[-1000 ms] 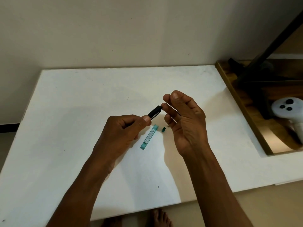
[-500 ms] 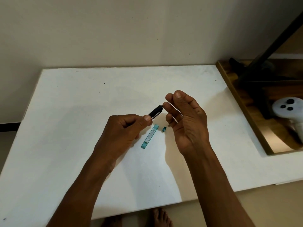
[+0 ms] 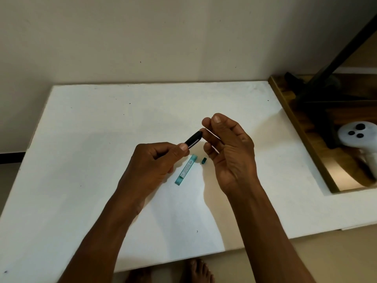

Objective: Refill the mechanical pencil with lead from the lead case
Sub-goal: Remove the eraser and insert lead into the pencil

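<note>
Mechanical pencil point(image 3: 192, 139) | pinched in left hand point(image 3: 155, 162) grip | right hand point(image 3: 228, 152) fingertips pressed together at its top, contents unclear

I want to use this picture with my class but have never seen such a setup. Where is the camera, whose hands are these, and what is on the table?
No machine here: a person wears one camera on the head, looking down at their own two hands. The left hand grips a black pencil. The right hand has thumb and finger pressed together by the pencil's end; a lead there would be too thin to see. On the white table lie a teal lead case and its small cap, apart. At the right sits a white controller.
</note>
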